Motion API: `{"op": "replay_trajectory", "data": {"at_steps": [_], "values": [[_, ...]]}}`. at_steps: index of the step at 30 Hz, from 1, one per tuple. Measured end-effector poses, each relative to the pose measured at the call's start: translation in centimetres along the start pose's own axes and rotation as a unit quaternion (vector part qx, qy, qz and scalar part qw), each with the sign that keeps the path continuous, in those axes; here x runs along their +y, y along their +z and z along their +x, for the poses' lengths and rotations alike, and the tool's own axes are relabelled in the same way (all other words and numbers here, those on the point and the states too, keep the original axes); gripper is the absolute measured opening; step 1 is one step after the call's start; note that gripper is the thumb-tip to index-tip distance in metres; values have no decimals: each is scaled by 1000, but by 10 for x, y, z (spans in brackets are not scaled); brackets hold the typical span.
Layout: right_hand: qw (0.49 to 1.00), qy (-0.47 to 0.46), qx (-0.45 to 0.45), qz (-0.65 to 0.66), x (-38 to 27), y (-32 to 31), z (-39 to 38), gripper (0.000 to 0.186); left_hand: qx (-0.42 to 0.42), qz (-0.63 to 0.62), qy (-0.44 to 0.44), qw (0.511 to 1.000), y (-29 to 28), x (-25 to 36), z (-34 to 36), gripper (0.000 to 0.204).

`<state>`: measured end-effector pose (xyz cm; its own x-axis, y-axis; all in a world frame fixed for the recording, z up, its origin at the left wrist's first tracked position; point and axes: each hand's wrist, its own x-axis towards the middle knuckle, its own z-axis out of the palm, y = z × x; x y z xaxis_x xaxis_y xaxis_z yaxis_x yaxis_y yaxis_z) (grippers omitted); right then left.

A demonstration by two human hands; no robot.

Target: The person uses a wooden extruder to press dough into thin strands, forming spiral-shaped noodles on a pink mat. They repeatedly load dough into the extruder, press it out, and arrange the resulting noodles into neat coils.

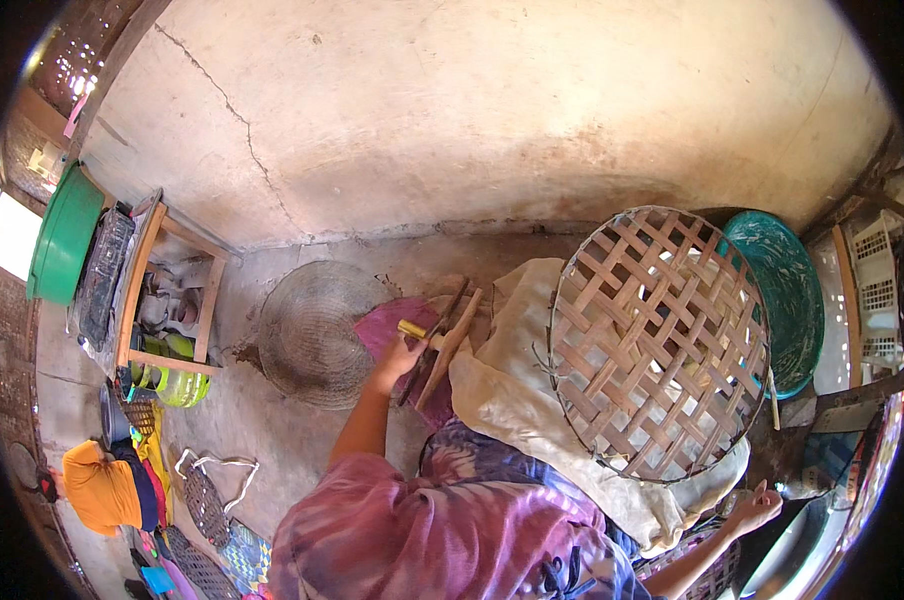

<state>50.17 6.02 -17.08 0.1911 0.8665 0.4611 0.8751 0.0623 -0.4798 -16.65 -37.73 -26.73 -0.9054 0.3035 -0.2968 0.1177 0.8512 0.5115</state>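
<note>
My left hand (400, 358) is closed round a short yellow piece (410, 328), perhaps a handle, beside a wooden tool with two dark bars (450, 350). Under that tool lies a magenta cloth (377, 326), partly over a round woven mat (312, 335) on the floor. To the right, a round open-weave bamboo tray (662, 345) rests on a cream cloth (512, 390) over what looks like a container. My right hand (754, 510) reaches past the tray's near right side with fingers curled; what they hold, if anything, is too small to make out.
Behind the tray leans a teal basin (787, 300). A wooden shelf (132, 290) with a green tub (67, 235) stands at the left. A person in an orange top (102, 487) is at the lower left, near a woven bag (207, 505). A cracked wall (422, 110) closes the far side.
</note>
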Motion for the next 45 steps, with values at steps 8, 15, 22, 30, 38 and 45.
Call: {"op": "replay_trajectory", "data": {"at_steps": [8,15,22,30,38,45], "values": [[972,11,46,232,-73,-49,-5,39,137,-75,157,975,39,27,-38,96],[901,-83,-131,404,-240,-83,-34,43,-120,-576,-30,808,-86,111,-30,54],[619,-176,-533,550,-426,-69,-142,135,-236,-588,331,699,-131,273,-165,80],[703,-21,-425,570,-361,-51,-124,88,35,-298,188,935,-37,116,-4,49],[808,-46,-200,553,-262,-85,-49,83,-7,262,137,955,7,-21,71,55],[799,65,-102,589,-228,-95,-50,81,-123,394,122,903,-22,6,79,69]]}}
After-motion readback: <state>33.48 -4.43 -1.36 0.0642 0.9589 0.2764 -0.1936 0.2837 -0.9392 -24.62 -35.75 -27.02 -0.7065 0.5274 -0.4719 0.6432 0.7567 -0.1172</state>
